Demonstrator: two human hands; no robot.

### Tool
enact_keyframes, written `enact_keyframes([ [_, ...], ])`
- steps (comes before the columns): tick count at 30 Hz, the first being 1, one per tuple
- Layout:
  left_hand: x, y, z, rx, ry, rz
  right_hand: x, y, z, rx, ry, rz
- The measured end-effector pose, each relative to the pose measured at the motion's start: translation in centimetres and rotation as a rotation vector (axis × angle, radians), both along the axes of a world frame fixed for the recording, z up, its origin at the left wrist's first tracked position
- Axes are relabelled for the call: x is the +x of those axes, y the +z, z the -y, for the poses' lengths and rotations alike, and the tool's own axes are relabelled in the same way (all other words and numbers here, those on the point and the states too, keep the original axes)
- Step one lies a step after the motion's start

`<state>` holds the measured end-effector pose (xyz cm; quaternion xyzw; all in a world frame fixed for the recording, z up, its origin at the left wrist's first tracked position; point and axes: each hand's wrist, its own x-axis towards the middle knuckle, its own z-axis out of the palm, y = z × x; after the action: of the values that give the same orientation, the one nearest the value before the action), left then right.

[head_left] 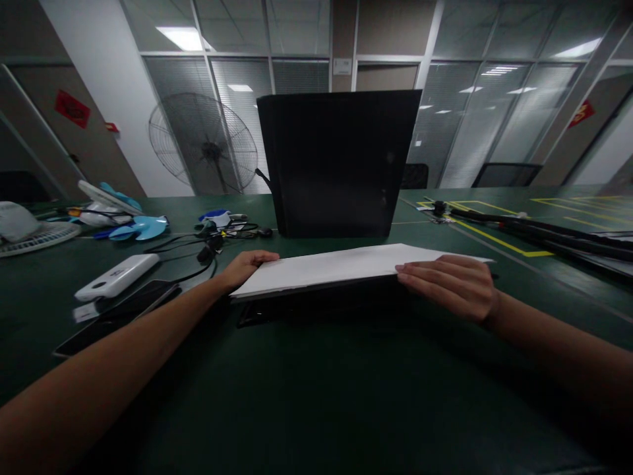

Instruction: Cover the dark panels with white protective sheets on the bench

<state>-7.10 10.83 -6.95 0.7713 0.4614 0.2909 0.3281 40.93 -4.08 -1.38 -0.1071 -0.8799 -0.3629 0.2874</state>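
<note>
A flat white panel with a dark underside (326,267) is tilted a little above the green table, in front of a large black upright box-shaped object (341,161). My left hand (250,267) grips its left edge, thumb and fingers pressed together there. On the right side my right hand (452,284) holds the panel, its fingers lying together across the near edge; the thumb is hidden. Beneath the panel lies a dark flat object with a shiny edge (254,315), mostly in shadow, and I cannot make out what it is.
Left of my left arm lie a white power bank (117,277), a phone (119,316) and tangled cables (210,251). Small fans with blue blades (138,227) stand farther back. Long black rods (548,231) lie on the right, near yellow tape (499,241) on the green table (316,396).
</note>
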Motion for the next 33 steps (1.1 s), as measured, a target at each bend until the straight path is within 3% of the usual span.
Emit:
enact_keyframes([
  [7,0.6,0.8,1.3,0.13,-0.088,-0.193,1.7,-0.3,-1.7,0.032,-0.1,-0.137],
  [14,0.8,0.8,1.5,0.085,-0.063,-0.163,0.9,-1.6,-2.2,-0.083,-0.103,-0.228],
  [19,0.3,0.4,0.8,0.114,-0.087,-0.172,0.4,-1.5,-1.5,-0.071,-0.185,-0.253],
  [22,-0.1,0.3,0.7,0.134,-0.1,-0.184,0.0,-0.5,-1.1,-0.051,-0.257,-0.237],
  [26,-0.4,-0.1,0.8,0.151,-0.044,-0.19,-0.9,2.4,0.2,-0.064,-0.374,-0.223],
  [30,-0.5,-0.5,0.7,0.175,0.04,-0.279,-1.2,5.7,2.6,-0.093,-0.582,-0.302],
  [33,-1.0,-0.8,0.5,0.187,0.027,-0.294,0.7,6.9,3.3,-0.063,-0.761,-0.331],
])
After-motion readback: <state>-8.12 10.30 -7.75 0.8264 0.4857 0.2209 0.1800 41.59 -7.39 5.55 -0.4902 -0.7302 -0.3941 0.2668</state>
